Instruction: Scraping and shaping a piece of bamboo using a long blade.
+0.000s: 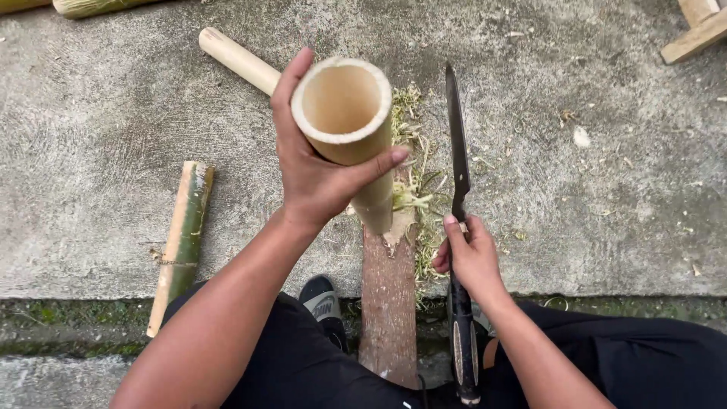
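Head view: person sitting over a concrete floor (113, 98).
Left hand (318, 170): gripping a bamboo tube (348, 125), standing on a log (388, 303).
Right hand (469, 254): clenching a knife (457, 151).

Soft, even daylight fills the frame, bright but without glare. Shadows are faint and diffuse on the concrete ground (113, 113). Focus is sharp at the centre; the frame edges bend and soften slightly.

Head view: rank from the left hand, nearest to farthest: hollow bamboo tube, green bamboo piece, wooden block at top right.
From the left hand:
1. Hollow bamboo tube, gripped in that hand, centre.
2. Green bamboo piece, lying on the concrete to its left.
3. Wooden block, far top-right corner.
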